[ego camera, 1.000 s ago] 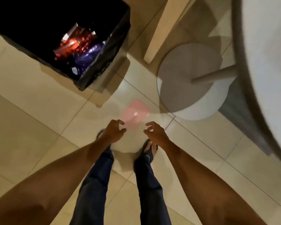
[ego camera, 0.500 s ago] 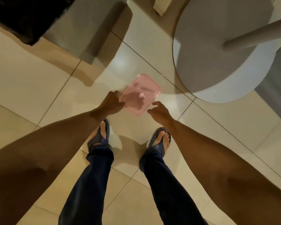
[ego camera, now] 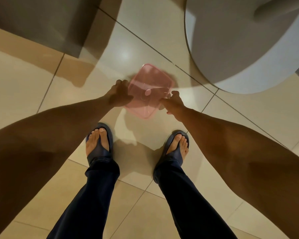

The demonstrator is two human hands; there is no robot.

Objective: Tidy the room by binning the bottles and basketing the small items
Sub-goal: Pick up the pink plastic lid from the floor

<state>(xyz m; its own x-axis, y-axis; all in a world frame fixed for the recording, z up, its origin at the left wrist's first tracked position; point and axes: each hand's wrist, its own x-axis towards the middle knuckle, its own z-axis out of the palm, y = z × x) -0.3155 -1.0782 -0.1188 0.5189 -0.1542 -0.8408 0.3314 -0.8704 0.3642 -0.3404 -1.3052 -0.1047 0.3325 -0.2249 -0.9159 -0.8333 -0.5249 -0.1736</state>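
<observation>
A flat pink translucent plastic lid (ego camera: 148,90) lies on the tiled floor just ahead of my feet. My left hand (ego camera: 120,94) is at its left edge, fingers curled over the rim. My right hand (ego camera: 173,103) touches its right edge with the fingers bent around the corner. Both hands are at floor level on either side of the lid. I cannot tell whether the lid is off the floor. No bottle, bin or basket shows.
The round white base of a pedestal table (ego camera: 245,42) covers the floor at the upper right, close to the lid. A dark shadowed patch (ego camera: 41,26) lies at the upper left. My feet in dark sandals (ego camera: 100,140) stand just behind the lid.
The view has dropped toward the floor and the black bin has left the frame. Both hands have gone from reaching at the pink lid to closing on its two edges.
</observation>
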